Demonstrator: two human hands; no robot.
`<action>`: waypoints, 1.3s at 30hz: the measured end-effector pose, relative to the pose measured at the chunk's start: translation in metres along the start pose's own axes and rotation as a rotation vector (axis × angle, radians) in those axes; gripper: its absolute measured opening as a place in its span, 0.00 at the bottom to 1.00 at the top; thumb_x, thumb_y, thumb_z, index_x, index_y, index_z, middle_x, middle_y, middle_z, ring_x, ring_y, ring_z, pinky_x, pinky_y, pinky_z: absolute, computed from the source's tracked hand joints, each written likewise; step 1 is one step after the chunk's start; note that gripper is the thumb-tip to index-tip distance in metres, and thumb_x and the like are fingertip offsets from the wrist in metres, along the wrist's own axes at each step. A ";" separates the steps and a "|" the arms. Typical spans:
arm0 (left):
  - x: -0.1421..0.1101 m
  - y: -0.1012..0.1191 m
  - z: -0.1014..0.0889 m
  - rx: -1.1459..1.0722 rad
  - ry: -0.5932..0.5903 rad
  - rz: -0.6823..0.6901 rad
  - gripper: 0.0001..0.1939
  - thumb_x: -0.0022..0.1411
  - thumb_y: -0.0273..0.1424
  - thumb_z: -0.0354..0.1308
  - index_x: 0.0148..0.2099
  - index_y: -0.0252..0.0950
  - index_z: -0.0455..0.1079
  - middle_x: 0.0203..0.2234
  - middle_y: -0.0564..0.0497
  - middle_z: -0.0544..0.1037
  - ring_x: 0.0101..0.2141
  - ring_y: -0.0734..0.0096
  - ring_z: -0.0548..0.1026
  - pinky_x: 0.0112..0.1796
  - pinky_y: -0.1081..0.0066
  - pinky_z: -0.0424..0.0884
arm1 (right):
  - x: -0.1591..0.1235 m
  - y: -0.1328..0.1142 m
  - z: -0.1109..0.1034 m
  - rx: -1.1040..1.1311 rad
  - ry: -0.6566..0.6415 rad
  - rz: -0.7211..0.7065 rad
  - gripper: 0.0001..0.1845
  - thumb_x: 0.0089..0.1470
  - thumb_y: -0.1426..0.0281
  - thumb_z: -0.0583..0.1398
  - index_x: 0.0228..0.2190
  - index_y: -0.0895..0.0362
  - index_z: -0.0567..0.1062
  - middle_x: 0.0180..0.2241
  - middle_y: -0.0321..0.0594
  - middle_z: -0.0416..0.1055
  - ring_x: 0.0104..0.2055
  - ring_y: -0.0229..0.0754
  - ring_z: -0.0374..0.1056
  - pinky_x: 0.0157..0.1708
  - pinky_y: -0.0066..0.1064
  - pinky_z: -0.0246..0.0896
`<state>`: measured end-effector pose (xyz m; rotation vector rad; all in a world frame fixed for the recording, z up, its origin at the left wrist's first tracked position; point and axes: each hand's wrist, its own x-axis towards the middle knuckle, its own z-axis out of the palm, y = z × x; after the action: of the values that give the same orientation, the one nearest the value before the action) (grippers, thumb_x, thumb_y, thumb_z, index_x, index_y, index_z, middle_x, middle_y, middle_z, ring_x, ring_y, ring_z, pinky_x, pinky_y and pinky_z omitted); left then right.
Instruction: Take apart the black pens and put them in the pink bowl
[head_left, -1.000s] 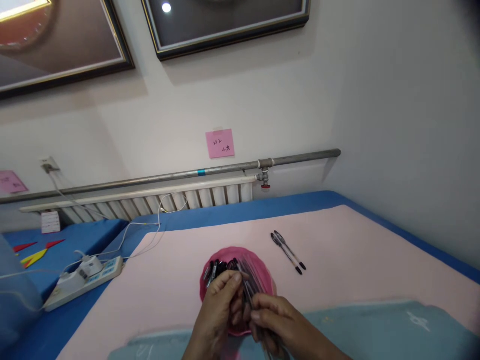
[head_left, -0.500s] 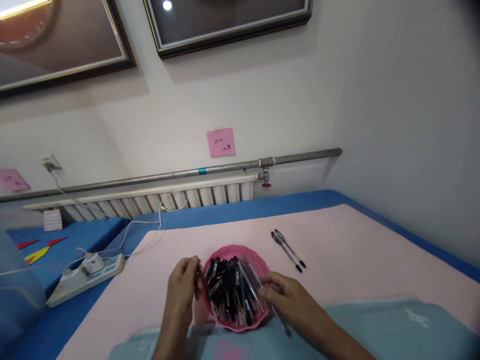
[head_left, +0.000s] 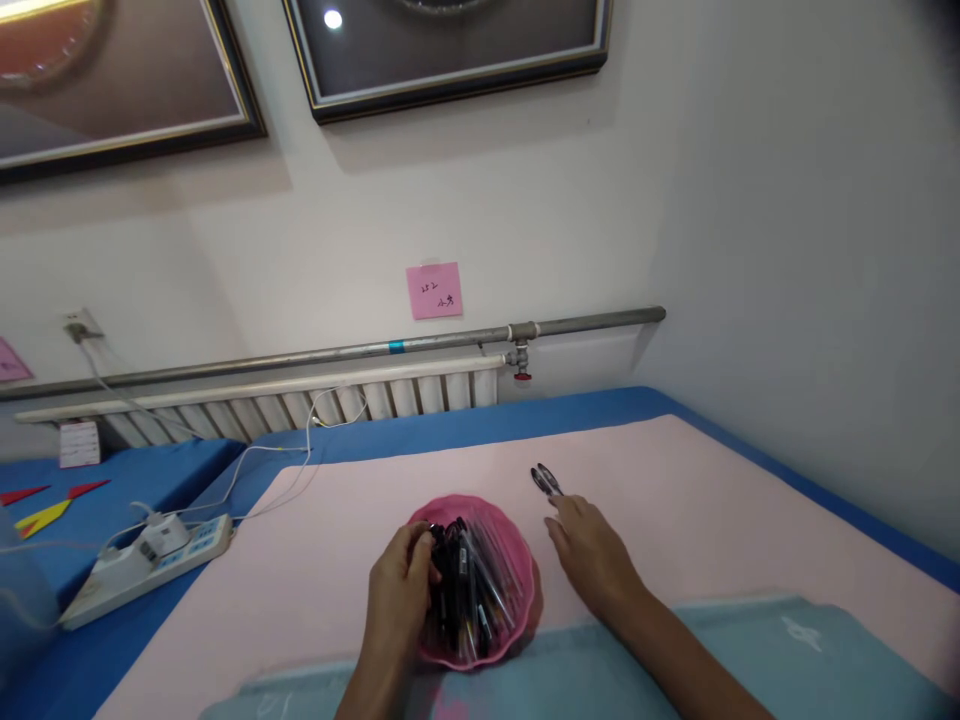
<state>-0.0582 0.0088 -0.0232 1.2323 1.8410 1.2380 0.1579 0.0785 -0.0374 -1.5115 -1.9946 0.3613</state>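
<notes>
A pink scalloped bowl (head_left: 530,590) is filled with black pen caps (head_left: 450,560) and clear pen barrels (head_left: 495,560). Over its left side, my left hand (head_left: 401,585) is closed, thumb and fingers pinching at a black pen cap. My right hand (head_left: 592,555) lies to the right of the bowl, fingers bent over two black-capped pens (head_left: 545,480). Only the capped ends of those pens show; my hand covers the rest. Whatever is between my right fingers is hidden.
A pink sheet (head_left: 330,520) covers the blue table (head_left: 600,400), with a teal cloth (head_left: 735,640) along the near edge. At left sits a white power strip (head_left: 150,570) with plugs and cables. Behind are a radiator (head_left: 405,395) and a pipe (head_left: 330,355).
My right hand has left the bowl's right rim, where it held a clear pen barrel, and moved right onto the two pens. My left hand has shifted inward over the bowl's contents.
</notes>
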 end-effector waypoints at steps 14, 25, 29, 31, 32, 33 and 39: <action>-0.021 0.007 -0.005 0.602 -0.367 0.011 0.08 0.42 0.34 0.57 0.23 0.39 0.61 0.19 0.53 0.72 0.22 0.69 0.68 0.22 0.73 0.51 | 0.006 0.011 -0.002 -0.067 -0.102 0.151 0.14 0.49 0.79 0.49 0.35 0.61 0.71 0.30 0.45 0.69 0.31 0.43 0.64 0.28 0.30 0.49; -0.014 0.016 -0.003 -0.006 -0.184 0.027 0.12 0.56 0.40 0.50 0.30 0.37 0.65 0.19 0.55 0.67 0.19 0.76 0.63 0.22 0.74 0.55 | -0.025 -0.034 -0.012 0.911 -0.409 0.322 0.12 0.41 0.66 0.55 0.30 0.58 0.71 0.14 0.26 0.56 0.13 0.29 0.46 0.14 0.24 0.39; -0.014 0.018 0.000 -0.654 -0.327 -0.220 0.20 0.53 0.48 0.53 0.36 0.36 0.64 0.14 0.63 0.54 0.12 0.85 0.45 0.14 0.78 0.41 | -0.041 -0.058 -0.015 1.125 -0.673 0.383 0.11 0.35 0.71 0.55 0.27 0.58 0.71 0.10 0.23 0.51 0.12 0.27 0.40 0.13 0.24 0.31; -0.015 0.019 0.001 -0.804 -0.361 -0.242 0.21 0.50 0.47 0.57 0.37 0.35 0.64 0.14 0.64 0.51 0.13 0.87 0.43 0.14 0.80 0.39 | -0.047 -0.065 -0.016 1.144 -0.771 0.371 0.09 0.36 0.70 0.54 0.25 0.58 0.71 0.09 0.23 0.51 0.11 0.27 0.39 0.13 0.24 0.30; -0.016 0.020 0.002 -0.833 -0.365 -0.239 0.20 0.49 0.46 0.59 0.37 0.34 0.65 0.14 0.64 0.51 0.13 0.88 0.43 0.14 0.80 0.39 | -0.049 -0.066 -0.015 1.149 -0.805 0.354 0.08 0.38 0.69 0.54 0.23 0.58 0.70 0.09 0.23 0.50 0.11 0.27 0.38 0.13 0.24 0.29; -0.017 0.020 0.002 -0.844 -0.366 -0.237 0.20 0.48 0.45 0.60 0.36 0.34 0.65 0.14 0.64 0.52 0.13 0.88 0.44 0.14 0.80 0.39 | -0.051 -0.067 -0.015 1.152 -0.826 0.340 0.07 0.40 0.68 0.54 0.22 0.58 0.69 0.09 0.24 0.50 0.11 0.28 0.38 0.13 0.24 0.29; -0.012 0.022 -0.006 -0.840 -0.218 -0.208 0.19 0.48 0.46 0.59 0.30 0.34 0.64 0.12 0.65 0.50 0.12 0.88 0.45 0.14 0.80 0.40 | -0.050 -0.063 -0.008 0.980 -0.759 0.279 0.07 0.36 0.69 0.59 0.20 0.57 0.65 0.13 0.26 0.56 0.17 0.29 0.49 0.17 0.23 0.40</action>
<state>-0.0512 -0.0014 -0.0010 0.6486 1.0556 1.4580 0.1222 0.0102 -0.0116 -1.0245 -1.5922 1.9240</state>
